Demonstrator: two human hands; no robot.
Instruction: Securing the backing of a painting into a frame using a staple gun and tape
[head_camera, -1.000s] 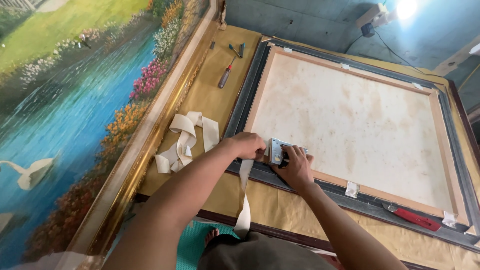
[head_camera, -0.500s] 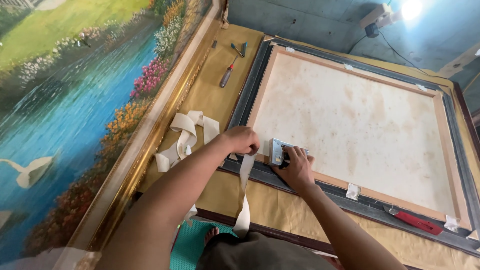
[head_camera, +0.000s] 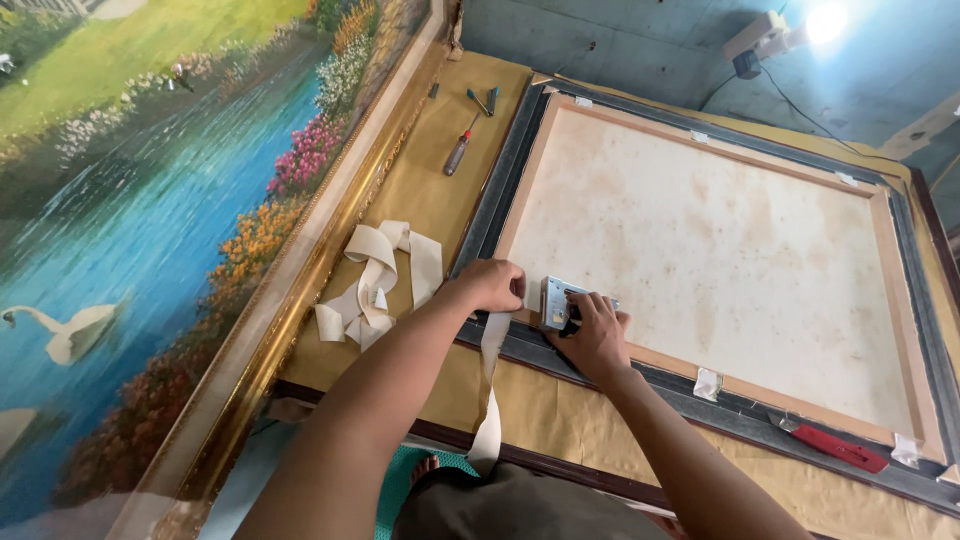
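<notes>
Pressing a metal staple gun (head_camera: 556, 301) on the near wooden stretcher bar (head_camera: 660, 362) of the face-down framed canvas (head_camera: 700, 250) | right hand (head_camera: 595, 335) clamped around it | left hand (head_camera: 492, 285) just beside, pinning cream webbing strip (head_camera: 490, 390) there | screwdriver (head_camera: 457, 152) lies well apart.

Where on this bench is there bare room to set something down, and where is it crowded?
Free: the brown paper along the near edge, below the dark frame, and the canvas back right of the hands. Crowded: the strip between the gilt frame and dark frame holds coiled webbing and a screwdriver; left hand and right hand with stapler fill the near rail.
</notes>
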